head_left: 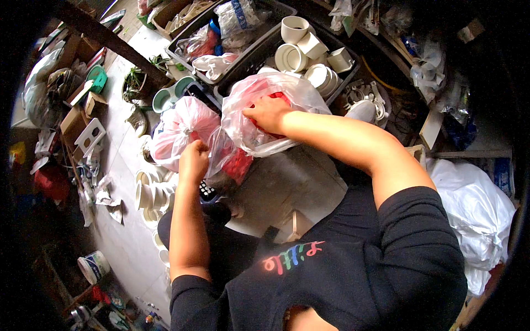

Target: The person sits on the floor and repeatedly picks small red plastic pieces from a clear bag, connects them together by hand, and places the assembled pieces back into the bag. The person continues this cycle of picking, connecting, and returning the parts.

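My left hand (193, 160) is closed on the gathered neck of a thin clear plastic bag (185, 128) with red contents, at the middle left. My right hand (269, 114) reaches into a second clear plastic bag (287, 94) and rests on the red items inside it; whether its fingers grip anything I cannot tell. The two bags touch each other and sit over a dark crate. A grey flat surface (287, 182) lies just below the bags.
A black crate (259, 52) behind the bags holds several white pipe fittings (301, 47). Another crate (182, 49) to the left holds bagged goods. More white fittings (150, 194) stand on the floor at the left. White sacks (475, 215) lie at the right.
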Tool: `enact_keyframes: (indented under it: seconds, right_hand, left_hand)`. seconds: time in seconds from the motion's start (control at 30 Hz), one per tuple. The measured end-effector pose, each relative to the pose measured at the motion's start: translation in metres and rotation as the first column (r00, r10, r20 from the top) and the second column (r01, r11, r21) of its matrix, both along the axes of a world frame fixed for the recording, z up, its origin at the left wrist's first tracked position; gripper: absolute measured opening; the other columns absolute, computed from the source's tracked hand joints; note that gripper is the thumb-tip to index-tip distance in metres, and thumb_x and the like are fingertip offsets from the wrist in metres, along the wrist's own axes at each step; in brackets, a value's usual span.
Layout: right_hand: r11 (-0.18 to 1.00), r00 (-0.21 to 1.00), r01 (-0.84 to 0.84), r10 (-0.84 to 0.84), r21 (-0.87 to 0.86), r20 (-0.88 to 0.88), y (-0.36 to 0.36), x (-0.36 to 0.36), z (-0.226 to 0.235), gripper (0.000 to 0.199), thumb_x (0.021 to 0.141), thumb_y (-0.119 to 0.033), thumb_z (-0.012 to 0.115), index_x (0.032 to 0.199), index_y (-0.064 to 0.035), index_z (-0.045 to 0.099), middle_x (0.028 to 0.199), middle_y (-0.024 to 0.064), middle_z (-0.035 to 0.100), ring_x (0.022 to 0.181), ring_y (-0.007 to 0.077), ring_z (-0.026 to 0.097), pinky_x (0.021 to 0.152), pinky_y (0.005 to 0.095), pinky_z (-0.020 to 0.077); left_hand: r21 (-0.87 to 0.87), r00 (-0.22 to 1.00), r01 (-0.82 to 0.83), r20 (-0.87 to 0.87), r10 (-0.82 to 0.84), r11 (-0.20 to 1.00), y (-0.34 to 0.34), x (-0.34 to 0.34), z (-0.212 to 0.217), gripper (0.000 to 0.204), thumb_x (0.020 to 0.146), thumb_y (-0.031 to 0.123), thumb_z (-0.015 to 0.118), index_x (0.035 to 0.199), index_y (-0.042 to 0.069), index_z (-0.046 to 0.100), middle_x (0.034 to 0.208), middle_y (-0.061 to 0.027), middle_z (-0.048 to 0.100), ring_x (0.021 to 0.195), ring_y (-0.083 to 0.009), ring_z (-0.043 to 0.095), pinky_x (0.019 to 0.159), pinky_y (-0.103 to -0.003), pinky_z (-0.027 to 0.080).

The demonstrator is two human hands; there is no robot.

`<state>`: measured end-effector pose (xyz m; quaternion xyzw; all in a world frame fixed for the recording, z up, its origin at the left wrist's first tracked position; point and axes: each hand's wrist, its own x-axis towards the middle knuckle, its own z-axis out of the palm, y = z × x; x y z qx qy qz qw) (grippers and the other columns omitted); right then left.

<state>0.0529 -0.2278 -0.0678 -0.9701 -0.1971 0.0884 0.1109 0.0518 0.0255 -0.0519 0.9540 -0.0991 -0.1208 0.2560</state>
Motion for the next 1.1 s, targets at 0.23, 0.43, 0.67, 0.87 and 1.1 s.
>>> enact_keyframes:
  seconds: [0.23, 0.43, 0.67, 0.87, 1.1]
  right_hand:
    - [0.995, 0.997, -0.081, 0.080, -0.060, -0.017, -0.025, 0.005, 0.006, 0.024, 0.081, -0.017, 0.045, 0.103, -0.0164, 0.052, 0.101, 0.0121, 0.055, 0.090, 0.0304, 0.057, 0.075, 0.0400, 0.0470]
    - [0.990, 0.957, 0.128, -0.108, 0.057, -0.270, -0.040, 0.009, 0.013, 0.028, 0.077, -0.022, 0.055, 0.103, -0.0126, 0.054, 0.097, 0.0146, 0.058, 0.092, 0.0307, 0.056, 0.078, 0.0376, 0.0444]
    - [0.560, 0.599, 0.655, 0.023, 0.507, -0.800, -0.040, 0.007, 0.036, 0.032, 0.082, -0.017, 0.056, 0.113, -0.0086, 0.050, 0.087, 0.0112, 0.061, 0.082, 0.0182, 0.060, 0.059, 0.0290, 0.0474]
    - [0.216, 0.379, 0.867, 0.300, 0.450, -0.875, -0.055, -0.006, 0.069, 0.016, 0.083, -0.018, 0.054, 0.098, -0.0125, 0.049, 0.085, 0.0036, 0.061, 0.072, 0.0137, 0.059, 0.058, 0.0269, 0.0453]
    - [0.038, 0.478, 0.854, 0.332, 0.518, -0.813, -0.061, -0.027, 0.117, 0.013, 0.086, -0.017, 0.050, 0.097, -0.0103, 0.050, 0.093, 0.0122, 0.062, 0.074, 0.0156, 0.060, 0.056, 0.0250, 0.0449]
  left_hand:
    - [0.064, 0.980, 0.076, -0.191, -0.063, 0.995, 0.022, 0.013, -0.070, 0.023, 0.070, 0.012, 0.048, 0.085, 0.005, 0.064, 0.085, -0.0167, 0.062, 0.083, -0.0302, 0.059, 0.076, -0.037, 0.044]
    - [-0.154, 0.733, -0.032, -0.675, -0.081, 0.988, -0.004, 0.019, -0.111, 0.022, 0.072, 0.002, 0.046, 0.083, 0.005, 0.064, 0.071, -0.0070, 0.061, 0.069, -0.0154, 0.057, 0.065, -0.030, 0.044]
    - [0.545, 0.553, 0.784, -0.395, -0.733, 0.297, -0.034, 0.030, -0.158, 0.036, 0.078, 0.026, 0.053, 0.109, 0.008, 0.055, 0.109, -0.0111, 0.057, 0.103, -0.0249, 0.053, 0.086, -0.035, 0.043]
    - [0.364, 0.822, 0.548, -0.403, -0.402, 0.753, -0.039, 0.026, -0.173, 0.035, 0.078, 0.023, 0.052, 0.109, 0.006, 0.052, 0.105, -0.0155, 0.058, 0.100, -0.0300, 0.054, 0.085, -0.037, 0.043]
    - [0.141, 0.780, 0.519, -0.482, -0.400, 0.843, -0.026, 0.030, -0.164, 0.035, 0.078, 0.021, 0.051, 0.108, 0.005, 0.050, 0.101, -0.0180, 0.059, 0.098, -0.0329, 0.054, 0.083, -0.040, 0.043]
